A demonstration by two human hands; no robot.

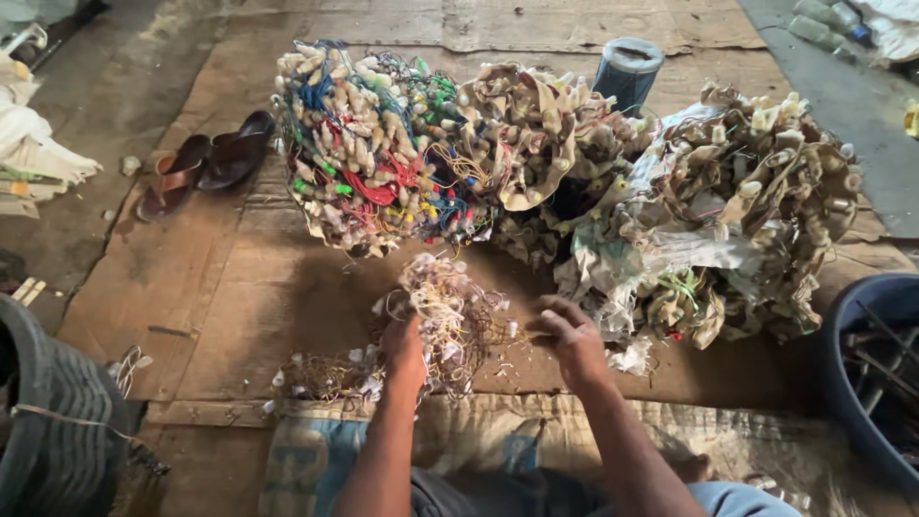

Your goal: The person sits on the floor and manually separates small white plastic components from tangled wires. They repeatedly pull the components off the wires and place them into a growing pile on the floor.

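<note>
1. Both hands close on a small tangled bunch of wires and pale bulb sockets (450, 311) at lower centre of the frame: the left hand (402, 347) clutches its left side, the right hand (567, 337) pinches strands at its right edge.
2. At far lower left, a dark ribbed tub (53, 421) sits at the frame's edge.
3. A pair of brown sandals (206, 163) lies at upper left on the worn cardboard sheet (239, 287) that covers the floor.
4. A loose scatter of thin wires (321, 375) rests just left of the left hand.
5. Behind the hands, a large heap of sockets with red, blue, green and yellow wires (373, 153) fills upper centre.
6. A dark blue cylindrical container (627, 72) stands behind the heaps.
7. At right, a heap of brownish sockets (747, 201) lies mixed with torn paper.
8. A blue basin (876, 373) occupies the far right edge.
</note>
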